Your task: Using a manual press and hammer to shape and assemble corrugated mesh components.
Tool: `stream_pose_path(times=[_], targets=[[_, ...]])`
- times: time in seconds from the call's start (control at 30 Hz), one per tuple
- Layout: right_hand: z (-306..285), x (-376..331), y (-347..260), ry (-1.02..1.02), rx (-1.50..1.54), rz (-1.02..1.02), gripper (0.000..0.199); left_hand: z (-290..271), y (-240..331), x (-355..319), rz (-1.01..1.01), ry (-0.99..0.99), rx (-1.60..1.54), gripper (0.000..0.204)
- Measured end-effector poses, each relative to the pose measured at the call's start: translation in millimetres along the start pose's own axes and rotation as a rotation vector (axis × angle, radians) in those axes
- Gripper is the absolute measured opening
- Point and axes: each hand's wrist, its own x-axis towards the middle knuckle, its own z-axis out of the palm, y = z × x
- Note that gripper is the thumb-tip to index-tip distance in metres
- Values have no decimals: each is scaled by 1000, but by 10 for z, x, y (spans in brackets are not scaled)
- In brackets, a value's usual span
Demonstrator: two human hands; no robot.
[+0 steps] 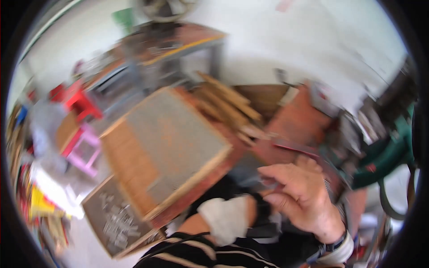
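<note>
My right hand (pixel 308 196) is raised right of centre, a watch at its wrist. Its fingers curl toward the thumb, and a small dark reddish shape shows between thumb and forefinger, too blurred to name. From the lower edge my left forearm reaches across, with a white wrap (pixel 225 219) around it. Beyond the wrap, my left hand (pixel 264 198) is mostly hidden by the right hand and dark blur, so its fingers cannot be made out. Left of both hands lies a wooden-rimmed tray (pixel 174 129) with a grey surface and a brown strip, on a reddish support.
Below the tray, a shallow wooden box (pixel 96 201) holds several small metal pieces. A pink stool (pixel 87 149) and a red stool (pixel 82 102) stand left. Wooden strips (pixel 228 100) lie beyond the tray. Green machinery (pixel 384 156) is close on the right; a workbench (pixel 183 47) stands behind.
</note>
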Motion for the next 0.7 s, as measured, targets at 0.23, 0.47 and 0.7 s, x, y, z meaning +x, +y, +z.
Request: stream_pose_path(times=[0.23,0.47,0.7], targets=[[-186,-1792,873,393,-389,500,54,-26,-249,94,236,-99,-160,61],[-217,-1825,1281,261,-163,498,78,-77,-266,152,234,-202,-176,60],[-130,-1792,1356,308,-176,443,81,-39,-156,105,247,-201,-266,74]])
